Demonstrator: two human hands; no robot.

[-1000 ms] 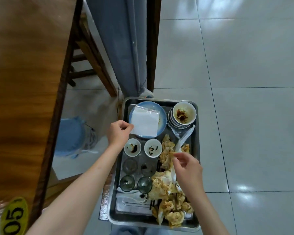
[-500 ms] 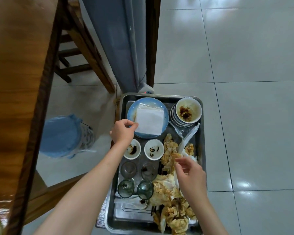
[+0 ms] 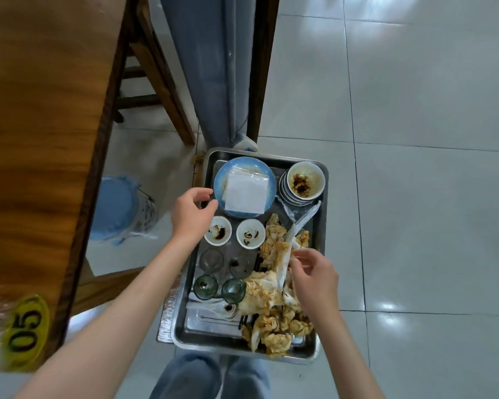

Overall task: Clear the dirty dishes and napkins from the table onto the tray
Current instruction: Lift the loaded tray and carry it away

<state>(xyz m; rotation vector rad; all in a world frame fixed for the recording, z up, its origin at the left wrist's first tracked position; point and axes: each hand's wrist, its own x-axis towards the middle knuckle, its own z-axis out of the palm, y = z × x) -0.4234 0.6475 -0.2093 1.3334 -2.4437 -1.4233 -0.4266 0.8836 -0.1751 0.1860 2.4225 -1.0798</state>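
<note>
Item: metal tray (image 3: pixel 321 214), long side running away from the viewer, taken as landmark for all placements. Far-left corner of tray: blue plate (image 3: pixel 221 177) carrying a flat white packet (image 3: pixel 247 194) in clear wrap. Far-right corner: stack of white bowls (image 3: pixel 304 181), the top one streaked with brown sauce. Tray middle, left half: two sauce dishes (image 3: pixel 217 235), stained; nearer the viewer, four small glasses (image 3: pixel 205 286) in two pairs. Near-left part of tray: white spoons (image 3: pixel 213 308) lying flat. Right half of tray, middle to near edge: heap of crumpled stained napkins (image 3: pixel 274 321), with a clear plastic wrapper (image 3: pixel 301 226) slanting across it. Left hand (image 3: pixel 192 217): at the tray's left rim, just beside the blue plate, fingers loosely curved and spread, holding nothing; contact with the plate cannot be told. Right hand (image 3: pixel 314 279): over the napkin heap, fingertips drawn together on the near end of the wrapper; the grip appears to be a light pinch. Left of tray: wooden table (image 3: pixel 41 139) with yellow tag, no dishes on the part shown. Step judged: loading essentially complete, load being tidied. Next move calls for tucking the wrapper down among the napkins so nothing slides off when the tray is lifted.
</note>
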